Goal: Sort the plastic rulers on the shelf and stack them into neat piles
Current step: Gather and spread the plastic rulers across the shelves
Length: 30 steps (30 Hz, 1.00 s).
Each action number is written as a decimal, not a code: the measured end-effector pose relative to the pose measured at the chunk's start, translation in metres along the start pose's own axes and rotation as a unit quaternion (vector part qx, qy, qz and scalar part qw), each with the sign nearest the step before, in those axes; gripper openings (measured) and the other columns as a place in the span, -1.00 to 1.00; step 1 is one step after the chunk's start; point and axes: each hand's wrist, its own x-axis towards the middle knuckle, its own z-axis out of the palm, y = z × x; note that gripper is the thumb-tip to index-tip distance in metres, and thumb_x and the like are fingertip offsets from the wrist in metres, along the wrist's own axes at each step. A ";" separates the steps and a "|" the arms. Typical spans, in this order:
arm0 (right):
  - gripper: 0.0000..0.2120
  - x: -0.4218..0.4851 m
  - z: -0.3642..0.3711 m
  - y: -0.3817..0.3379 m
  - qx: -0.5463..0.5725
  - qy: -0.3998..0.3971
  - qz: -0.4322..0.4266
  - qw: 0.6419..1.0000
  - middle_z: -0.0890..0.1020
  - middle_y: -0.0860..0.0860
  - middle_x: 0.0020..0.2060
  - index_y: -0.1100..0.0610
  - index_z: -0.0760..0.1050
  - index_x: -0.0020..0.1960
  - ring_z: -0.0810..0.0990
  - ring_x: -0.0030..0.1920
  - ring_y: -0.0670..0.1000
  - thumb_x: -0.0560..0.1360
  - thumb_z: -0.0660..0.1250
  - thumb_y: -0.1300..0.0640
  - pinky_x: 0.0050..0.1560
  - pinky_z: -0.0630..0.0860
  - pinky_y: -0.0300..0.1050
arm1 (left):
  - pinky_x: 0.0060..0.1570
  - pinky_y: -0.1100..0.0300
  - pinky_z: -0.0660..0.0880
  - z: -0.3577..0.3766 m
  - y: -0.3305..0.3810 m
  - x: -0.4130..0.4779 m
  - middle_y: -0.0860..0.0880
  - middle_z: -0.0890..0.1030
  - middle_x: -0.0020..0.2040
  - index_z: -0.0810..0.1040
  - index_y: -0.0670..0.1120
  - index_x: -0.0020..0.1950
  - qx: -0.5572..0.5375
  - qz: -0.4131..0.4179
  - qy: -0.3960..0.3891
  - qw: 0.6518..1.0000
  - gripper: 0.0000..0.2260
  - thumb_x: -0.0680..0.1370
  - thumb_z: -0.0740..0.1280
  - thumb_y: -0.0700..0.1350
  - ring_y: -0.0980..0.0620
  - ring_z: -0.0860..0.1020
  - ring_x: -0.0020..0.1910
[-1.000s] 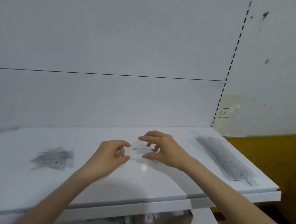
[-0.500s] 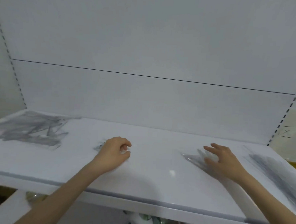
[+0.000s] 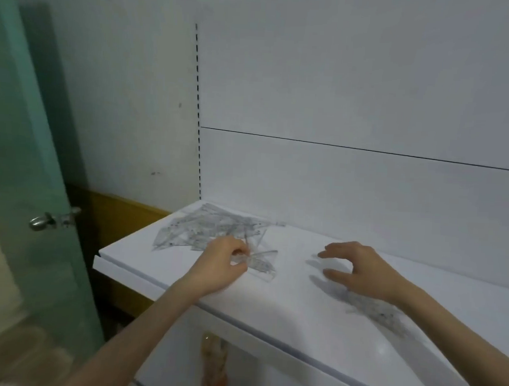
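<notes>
Door (image 3: pixel 28 151): frosted green glass at the far left, with a round metal knob (image 3: pixel 41 221) on its edge.
Wall strip (image 3: pixel 128 212): a mustard-yellow band low on the wall, between the door and the shelf.
Shelf (image 3: pixel 286 289): white and flat, backed by a white panel with one thin dark seam running across it.
Slotted upright (image 3: pixel 197 110): a column of small dark slots up the panel's left edge.
Loose heap of rulers (image 3: pixel 213 229): clear plastic rulers and set squares with fine black markings, lying criss-cross in the shelf's back left corner.
Left hand (image 3: pixel 221 265): fingers curled and pinched on one clear ruler (image 3: pixel 261 262) at the near edge of the heap; the piece lies low over the shelf, whether lifted I cannot tell.
Right hand (image 3: pixel 358 270): spread and arched, fingertips down on the shelf, gripping nothing, well apart from the left hand.
Second pile of rulers (image 3: pixel 379 311): more clear pieces on the shelf, partly under the right wrist and forearm.
Below the shelf (image 3: pixel 213 364): something orange and blurred, too unclear to name.
Writing: the rulers' scale marks are too small and smeared to read; no brand shows.
</notes>
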 end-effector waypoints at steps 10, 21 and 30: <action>-0.49 0.111 0.067 -0.090 -0.080 -0.125 0.052 0.988 0.64 -0.08 0.09 -0.11 0.51 0.29 0.52 0.17 0.00 0.37 0.44 -0.19 0.14 0.47 -0.09 | 0.37 0.21 0.22 -0.061 -0.154 0.027 0.11 0.47 0.32 0.53 0.04 0.26 0.049 0.035 -0.084 0.995 -0.56 0.40 0.35 0.11 0.16 0.34 0.34; -0.69 0.087 0.085 -0.095 -0.133 0.093 -0.066 0.984 0.69 0.00 -0.26 0.08 0.62 -0.15 0.61 -0.29 0.13 0.44 0.15 -0.04 -0.36 0.54 -0.07 | 0.22 0.29 0.22 -0.017 -0.123 0.062 0.02 0.58 0.19 0.56 -0.04 0.24 0.025 0.191 -0.189 0.963 -0.46 0.41 0.18 0.23 0.04 0.47 0.21; -0.80 0.060 0.055 -0.090 0.063 0.205 0.067 0.974 0.71 -0.18 -0.16 0.01 0.70 -0.07 0.67 -0.26 -0.20 0.45 0.31 0.03 -0.12 0.62 -0.02 | 0.06 0.25 0.31 -0.023 -0.112 0.065 0.11 0.54 0.02 0.54 0.00 0.23 0.005 0.164 -0.220 0.962 -0.55 0.34 0.39 0.03 0.11 0.39 0.03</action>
